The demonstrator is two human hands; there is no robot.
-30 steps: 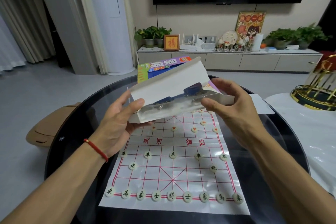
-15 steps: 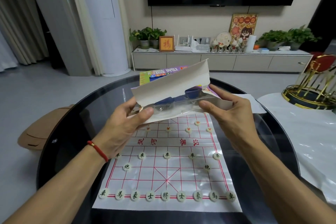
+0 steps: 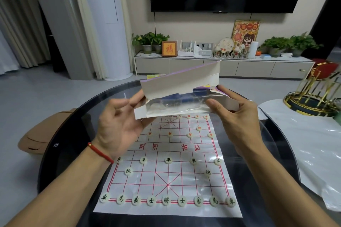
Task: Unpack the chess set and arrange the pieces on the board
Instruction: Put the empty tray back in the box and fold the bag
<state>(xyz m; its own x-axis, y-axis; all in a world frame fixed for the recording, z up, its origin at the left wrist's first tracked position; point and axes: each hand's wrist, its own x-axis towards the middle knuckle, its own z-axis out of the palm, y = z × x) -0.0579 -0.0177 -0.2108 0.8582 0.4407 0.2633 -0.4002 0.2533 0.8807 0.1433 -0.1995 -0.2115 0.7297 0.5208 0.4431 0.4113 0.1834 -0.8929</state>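
A white paper chess board [image 3: 167,173] with red lines lies on the dark round glass table [image 3: 60,153]. Round cream pieces [image 3: 166,199] with black characters fill its near rows. Pieces with red characters [image 3: 189,135] stand at the far side, partly hidden. Above the board's far edge I hold an open cardboard chess box [image 3: 181,83] with its flap raised and a clear plastic tray showing inside. My left hand [image 3: 120,121] holds the box's left end, fingers under it. My right hand [image 3: 234,114] grips its right end, thumb on the near side.
A white plastic sheet [image 3: 302,145] covers the table's right side, with a gold wire stand [image 3: 313,97] on it. A brown seat [image 3: 40,134] sits left of the table. Behind are a TV cabinet [image 3: 221,66], plants and a wall TV.
The box has tilted so its opening faces me more, and its flap stands higher. My left thumb has come off the box's front. The view has dipped, showing more of the board.
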